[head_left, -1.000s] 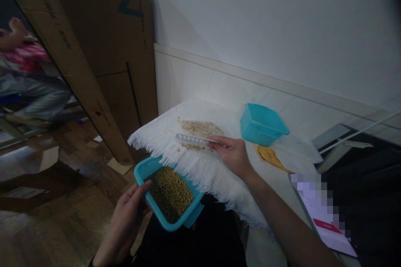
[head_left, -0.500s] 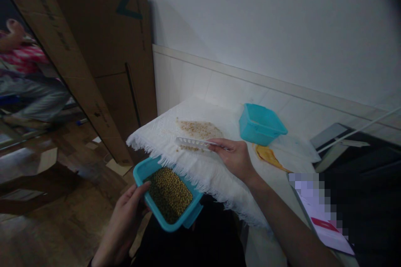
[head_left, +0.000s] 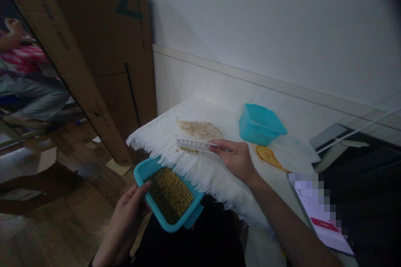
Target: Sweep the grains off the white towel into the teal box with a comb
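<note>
Since the earlier frames, the white perforated strip (head_left: pixel 189 145) is shifting slightly down the frame together with the right hand (head_left: pixel 233 156), and its holed face is turning further into view. The left hand (head_left: pixel 127 212) is remaining almost stationary.

The cardboard box (head_left: pixel 122 41) is standing at upper left. The fringed white cloth (head_left: pixel 216 179) is covering part of the table (head_left: pixel 280 181) at centre. At lower centre, the filled blue container (head_left: pixel 156 215) is sitting partly behind the cloth's fringe in view; left-hand fingers are clamping its rim, thumb on top. A second blue container (head_left: pixel 255 129) is standing right of centre, beside the yellow item (head_left: pixel 269 156). Right-hand fingers are pinching the strip's right end at centre.

Loose grains (head_left: pixel 200 128) are lying on the cloth on both sides of the strip, mostly above it; yellow beans (head_left: pixel 178 187) are filling the held container. As a judgement, the shift is forming a short stroke toward the fringe, leaving most grains behind.
</note>
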### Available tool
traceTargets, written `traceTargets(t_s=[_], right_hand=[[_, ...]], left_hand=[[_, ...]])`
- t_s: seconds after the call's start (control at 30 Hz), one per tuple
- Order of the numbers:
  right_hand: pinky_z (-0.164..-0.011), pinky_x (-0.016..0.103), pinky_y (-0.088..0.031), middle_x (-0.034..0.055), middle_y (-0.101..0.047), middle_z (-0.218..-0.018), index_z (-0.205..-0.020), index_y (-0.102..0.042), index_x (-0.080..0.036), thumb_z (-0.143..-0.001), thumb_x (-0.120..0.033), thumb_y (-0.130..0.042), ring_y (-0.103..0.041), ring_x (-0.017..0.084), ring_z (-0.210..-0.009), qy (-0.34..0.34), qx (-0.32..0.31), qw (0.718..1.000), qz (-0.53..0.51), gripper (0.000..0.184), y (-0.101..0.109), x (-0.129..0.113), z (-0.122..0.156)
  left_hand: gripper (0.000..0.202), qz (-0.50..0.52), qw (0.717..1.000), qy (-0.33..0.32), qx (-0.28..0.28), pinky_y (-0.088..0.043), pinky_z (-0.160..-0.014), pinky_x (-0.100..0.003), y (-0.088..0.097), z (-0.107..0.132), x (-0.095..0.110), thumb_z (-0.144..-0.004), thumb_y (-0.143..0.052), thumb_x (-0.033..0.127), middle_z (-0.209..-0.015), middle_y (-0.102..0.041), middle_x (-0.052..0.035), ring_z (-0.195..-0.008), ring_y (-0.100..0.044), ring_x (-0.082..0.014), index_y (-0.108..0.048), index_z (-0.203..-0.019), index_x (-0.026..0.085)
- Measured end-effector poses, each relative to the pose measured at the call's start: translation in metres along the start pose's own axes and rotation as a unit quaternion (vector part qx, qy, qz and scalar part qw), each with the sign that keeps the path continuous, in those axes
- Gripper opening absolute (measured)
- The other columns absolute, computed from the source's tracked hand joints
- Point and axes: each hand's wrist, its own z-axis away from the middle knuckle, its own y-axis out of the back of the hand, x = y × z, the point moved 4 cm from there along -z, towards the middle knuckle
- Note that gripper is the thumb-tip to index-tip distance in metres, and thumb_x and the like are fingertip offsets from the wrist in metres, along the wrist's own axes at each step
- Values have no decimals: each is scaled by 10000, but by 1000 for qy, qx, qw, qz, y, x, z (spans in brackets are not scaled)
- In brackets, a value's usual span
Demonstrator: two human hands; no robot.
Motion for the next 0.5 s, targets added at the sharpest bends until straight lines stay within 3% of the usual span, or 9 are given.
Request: traceTargets(t_s=[0.17,0.37,0.5], right_hand=[[-869,389,-696,2,-855,-945,-948,-882,-313,-843,-222,-763,-838,252,-880,5,1,1000,-9,182,-2,-5,0],[-845,373,-701,-2,-855,-928,-942,-882,-312,-830,-207,-767,-838,241,-853,2,-12,1000,-21,191,-4,-12,1],[-857,378,-702,-6,-855,-921,-929,-882,-321,-822,-201,-770,-837,241,-853,-4,-18,1000,-17,196,-4,-12,4]], left_hand=[[363,-5,1000,1,-8,-507,-562,-212,-1,2,0,-624,-959,446,-596,-625,39,-561,-539,-112,-729,-724,184],[346,-9,1000,2,10,-547,-607,-260,-4,5,3,-606,-956,411,-658,-726,-10,-602,-624,-154,-800,-803,172],[333,-6,1000,-3,-2,-511,-561,-227,-2,2,1,-614,-955,420,-602,-656,22,-550,-560,-125,-768,-753,182]])
